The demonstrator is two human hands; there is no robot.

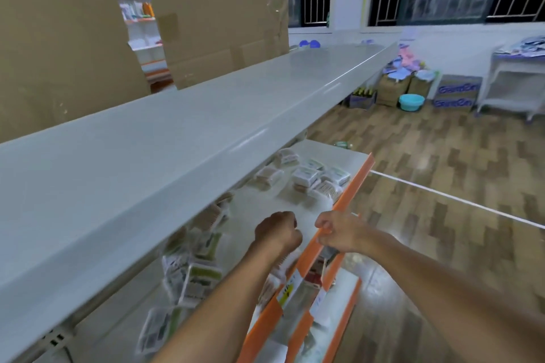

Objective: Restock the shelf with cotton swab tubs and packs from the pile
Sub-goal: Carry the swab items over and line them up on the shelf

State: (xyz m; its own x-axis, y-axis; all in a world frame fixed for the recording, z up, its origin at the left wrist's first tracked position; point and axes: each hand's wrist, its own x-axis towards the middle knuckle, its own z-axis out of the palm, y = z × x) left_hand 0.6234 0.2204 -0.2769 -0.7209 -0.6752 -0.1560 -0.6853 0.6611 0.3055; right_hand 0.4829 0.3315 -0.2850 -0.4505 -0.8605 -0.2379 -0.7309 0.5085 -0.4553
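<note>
Both hands over the shelf [259,203] near its orange front edge [351,186]. Left hand [278,231] curled into a fist, nothing visible inside, can't tell for sure. Right hand [339,233] pinching that edge. Swab packs [312,178] piled toward the far end, more [194,268] along the back edge. Probably best to steady on the edge, reach far, then line packs up against the back.

motion blur smears the labels of the clear plastic cotton swab packs [194,271] under the grey top shelf board [147,162], which hides their back row, both forearms run off the bottom edge, and the curled left hand [277,231] hides its palm.
</note>
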